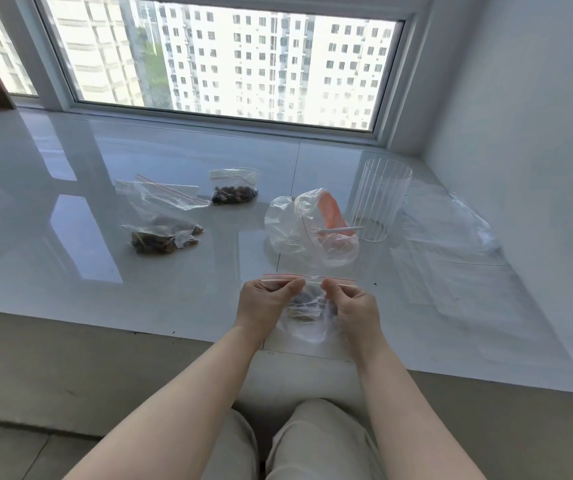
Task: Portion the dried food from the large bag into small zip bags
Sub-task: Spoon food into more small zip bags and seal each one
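Pale trousered knees (309, 441) sit nearest, below two bare forearms reaching forward. Both hands hold one small zip bag (307, 306) just above the near edge of the glossy white sill (70, 271): the left hand (264, 303) pinches the red-lined zip strip from the left, the right hand (356, 308) pinches it from the right, thumbs almost meeting at the middle. Dark dried food (307, 304) shows through the bag between the palms.

Just beyond the hands lies a crumpled clear bag (288, 223) with an orange scoop (333, 211) inside it. Beyond the right hand stands a ribbed clear cup (380, 199), and further right flat empty bags (451, 230) lie spread out. Beyond and left of the left hand sits the large bag (160, 220), open, with brown dried pieces at its bottom. Farther back is a filled small bag (235, 187), closed.
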